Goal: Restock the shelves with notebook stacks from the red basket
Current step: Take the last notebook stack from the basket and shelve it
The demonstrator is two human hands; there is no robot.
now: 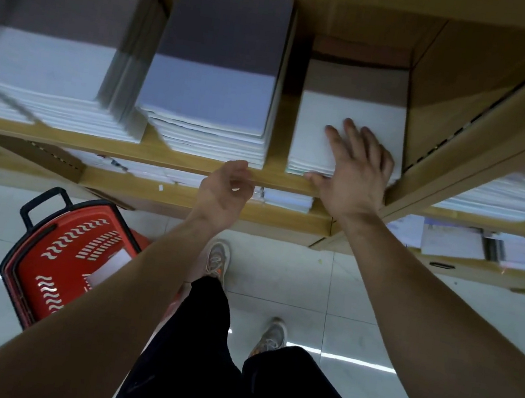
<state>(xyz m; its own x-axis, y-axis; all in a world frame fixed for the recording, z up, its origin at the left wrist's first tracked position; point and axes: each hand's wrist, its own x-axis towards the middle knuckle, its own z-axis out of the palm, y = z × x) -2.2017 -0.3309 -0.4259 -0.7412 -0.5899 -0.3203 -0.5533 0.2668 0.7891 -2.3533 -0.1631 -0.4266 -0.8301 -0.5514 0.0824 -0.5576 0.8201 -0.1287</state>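
Note:
A low stack of white notebooks [350, 116] lies in the right end of the wooden shelf [192, 163]. My right hand [356, 168] rests flat on top of that stack, fingers spread, thumb against its front edge. My left hand [225, 190] hovers in front of the shelf edge, fingers loosely curled, holding nothing. The red basket [70, 259] with black handles stands on the floor at the lower left, partly hidden by my left forearm; a white notebook [111, 265] shows inside it.
Two taller notebook stacks [215, 91] [54, 61] fill the shelf to the left. A wooden divider [436, 105] bounds the compartment on the right, with more stacks [507, 196] beyond. Lower shelves hold more paper goods [288, 199]. My legs and shoes stand on white floor tiles [309, 289].

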